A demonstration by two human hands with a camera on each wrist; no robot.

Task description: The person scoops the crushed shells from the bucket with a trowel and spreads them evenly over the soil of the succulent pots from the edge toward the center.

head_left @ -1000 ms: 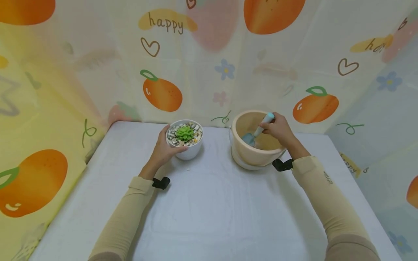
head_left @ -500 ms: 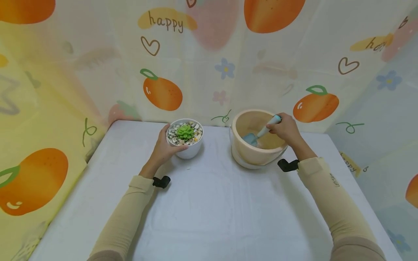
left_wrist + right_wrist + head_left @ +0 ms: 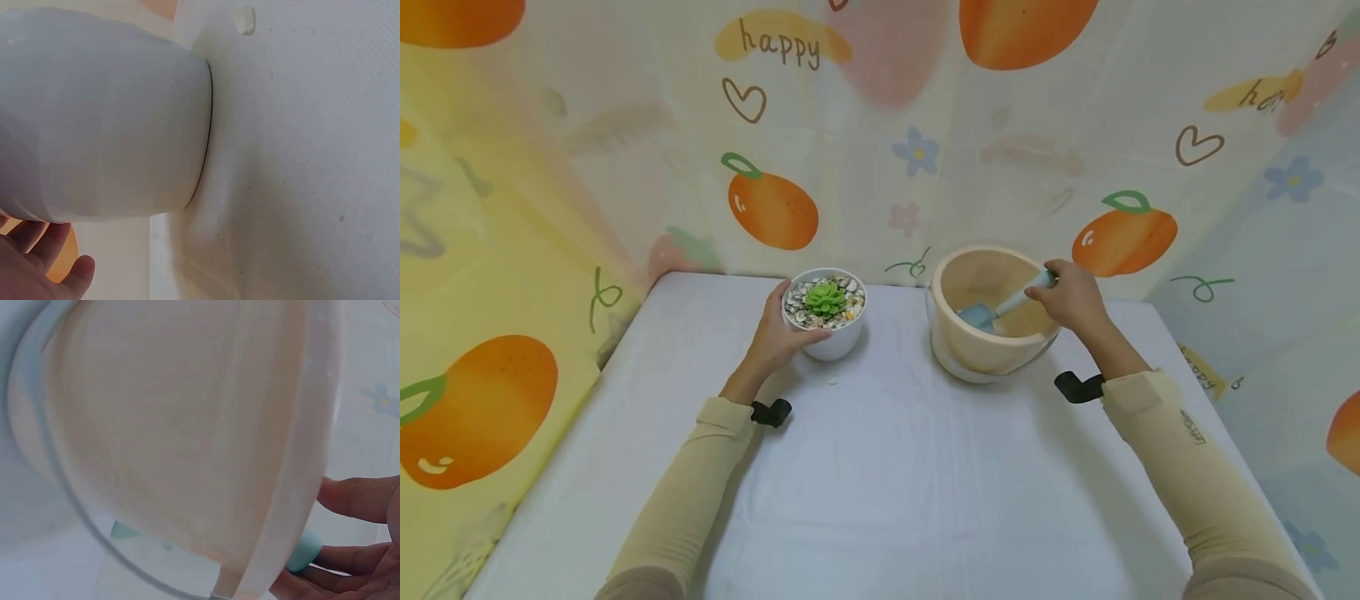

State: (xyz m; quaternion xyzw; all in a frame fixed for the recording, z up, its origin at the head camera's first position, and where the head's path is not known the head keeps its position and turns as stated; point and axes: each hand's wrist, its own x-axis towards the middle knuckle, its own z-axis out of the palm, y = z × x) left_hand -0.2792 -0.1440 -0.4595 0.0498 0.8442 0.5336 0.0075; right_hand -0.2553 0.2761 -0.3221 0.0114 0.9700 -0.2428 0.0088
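A white flowerpot (image 3: 835,345) stands on the table, filled with pale pebbles around a green succulent (image 3: 825,298). My left hand (image 3: 775,337) grips the pot from its left side, thumb across the front near the rim. To the right is a cream bucket (image 3: 958,343). Over its right rim my right hand (image 3: 1078,298) holds a small light-blue trowel (image 3: 1021,300) by the handle, the blade low inside the bucket. In the right wrist view the bucket's wall (image 3: 175,425) hides most of the trowel, leaving the handle's end (image 3: 305,550) visible by the fingers.
The table (image 3: 880,483) has a white cover. One small pale pebble (image 3: 245,20) lies near the pot's base. A thin bucket handle (image 3: 81,509) hangs down outside the bucket. A fruit-printed curtain (image 3: 865,183) stands behind the table.
My right hand has moved right, drawing the trowel's handle toward the bucket's right rim and tilting it lower. The blade stays inside the bucket. My left hand and the flowerpot hold still.
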